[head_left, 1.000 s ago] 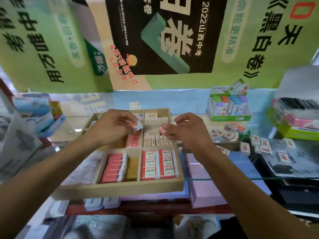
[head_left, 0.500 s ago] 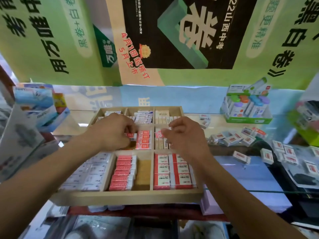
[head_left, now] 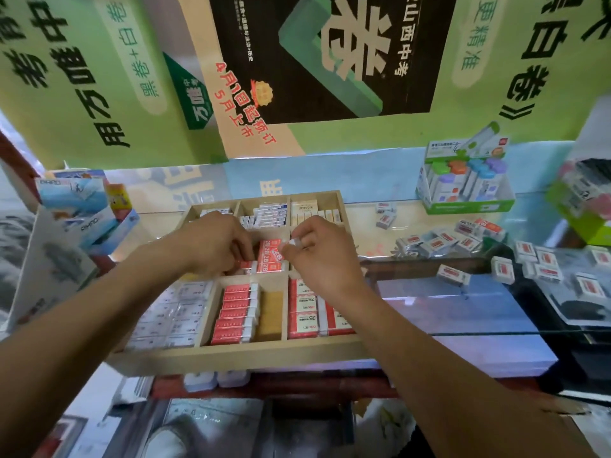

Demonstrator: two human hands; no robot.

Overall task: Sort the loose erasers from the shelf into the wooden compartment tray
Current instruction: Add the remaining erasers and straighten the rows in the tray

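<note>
The wooden compartment tray (head_left: 238, 357) sits on the counter in front of me, most of its compartments packed with rows of boxed erasers. Both hands are over its middle compartment. My right hand (head_left: 322, 256) pinches a small red-and-white 2B eraser (head_left: 281, 251) above the red erasers (head_left: 269, 261) standing there. My left hand (head_left: 213, 242) has its fingers curled down onto the left side of the same row; what it holds is hidden. Loose erasers (head_left: 446, 241) lie scattered on the glass shelf to the right.
A green display box of correction tapes (head_left: 463, 190) stands at the back right. More loose erasers (head_left: 545, 262) lie on the far right glass. Blue-and-white boxes (head_left: 79, 206) lean at the left. Green posters (head_left: 99, 77) hang behind. Purple pads (head_left: 463, 312) lie under the tray's right side.
My view has shifted left and closer, so the tray looks larger. Both hands have come together over the middle compartment, the right one lowering its eraser toward the red row.
</note>
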